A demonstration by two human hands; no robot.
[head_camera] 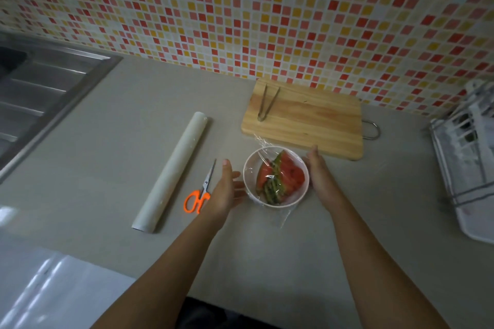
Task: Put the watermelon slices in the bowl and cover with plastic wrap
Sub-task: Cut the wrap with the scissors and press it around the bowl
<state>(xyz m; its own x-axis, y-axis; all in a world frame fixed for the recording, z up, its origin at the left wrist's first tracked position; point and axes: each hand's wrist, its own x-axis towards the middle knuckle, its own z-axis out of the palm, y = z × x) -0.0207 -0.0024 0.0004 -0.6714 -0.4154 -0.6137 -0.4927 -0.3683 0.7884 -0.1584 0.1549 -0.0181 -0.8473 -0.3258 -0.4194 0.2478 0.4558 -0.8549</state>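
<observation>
A white bowl stands on the grey counter and holds red watermelon slices with green rind. A sheet of clear plastic wrap lies over the bowl, with loose ends sticking out at the far and near sides. My left hand is at the bowl's left side with fingers spread. On the opposite side, my right hand presses flat against the bowl's wall. The roll of plastic wrap lies to the left.
Orange-handled scissors lie between the roll and my left hand. A wooden cutting board with metal tongs sits behind the bowl. A steel sink is at the far left and a dish rack at the right.
</observation>
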